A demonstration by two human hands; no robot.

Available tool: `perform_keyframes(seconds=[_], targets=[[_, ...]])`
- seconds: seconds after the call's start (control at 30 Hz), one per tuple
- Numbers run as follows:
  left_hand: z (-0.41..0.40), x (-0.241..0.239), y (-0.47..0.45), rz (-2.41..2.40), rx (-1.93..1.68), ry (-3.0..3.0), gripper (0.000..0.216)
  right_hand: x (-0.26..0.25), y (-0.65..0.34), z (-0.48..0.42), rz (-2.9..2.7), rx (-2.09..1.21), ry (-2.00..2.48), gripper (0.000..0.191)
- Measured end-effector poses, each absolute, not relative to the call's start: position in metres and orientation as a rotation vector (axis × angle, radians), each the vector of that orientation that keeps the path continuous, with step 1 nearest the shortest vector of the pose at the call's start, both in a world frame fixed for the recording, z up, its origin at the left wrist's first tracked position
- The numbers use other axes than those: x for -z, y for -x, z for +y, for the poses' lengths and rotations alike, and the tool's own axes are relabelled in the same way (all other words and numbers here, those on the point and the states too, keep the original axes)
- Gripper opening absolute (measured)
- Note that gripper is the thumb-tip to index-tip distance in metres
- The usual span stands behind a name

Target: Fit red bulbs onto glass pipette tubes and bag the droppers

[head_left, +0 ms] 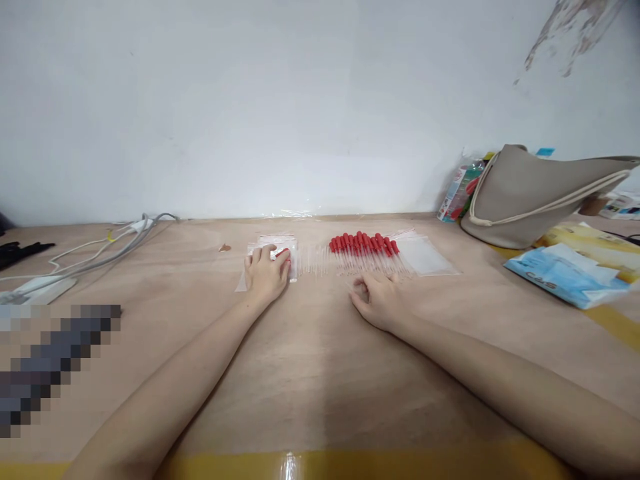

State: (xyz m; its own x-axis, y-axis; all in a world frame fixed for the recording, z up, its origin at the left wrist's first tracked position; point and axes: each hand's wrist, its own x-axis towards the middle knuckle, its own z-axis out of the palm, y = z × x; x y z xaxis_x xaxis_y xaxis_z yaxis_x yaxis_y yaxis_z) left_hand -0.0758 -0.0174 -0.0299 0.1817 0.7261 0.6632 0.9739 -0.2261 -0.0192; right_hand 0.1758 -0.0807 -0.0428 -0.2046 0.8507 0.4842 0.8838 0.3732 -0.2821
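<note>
My left hand (267,273) lies flat on a small clear plastic bag (273,257) on the wooden table (320,373), fingers stretched over it; a red tip shows beside the fingers. My right hand (376,298) rests on the table with fingers curled, at the near ends of a heap of clear droppers with red bulbs (365,245). Whether the fingers pinch a dropper stem I cannot make out. A stack of empty clear bags (427,257) lies right of the heap.
A grey handbag (530,193) and a drink carton (456,193) stand at the back right by the white wall. A blue tissue pack (565,273) lies on yellow packets. White cables and a power adapter (45,283) sit at the left.
</note>
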Motion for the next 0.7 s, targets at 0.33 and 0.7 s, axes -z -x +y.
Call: perform_keyframes(seconds=[0.33, 0.7], targets=[[-0.017, 0.032, 0.074, -1.54, 0.927, 2.091, 0.012, 0.042, -0.18, -0.076, -2.054, 0.0, 1.54, 0.016], [-0.061, 0.033, 0.045, -1.316, 1.274, 2.567, 0.01, 0.044, -0.182, -0.074, -1.974, -0.055, 1.423, 0.013]])
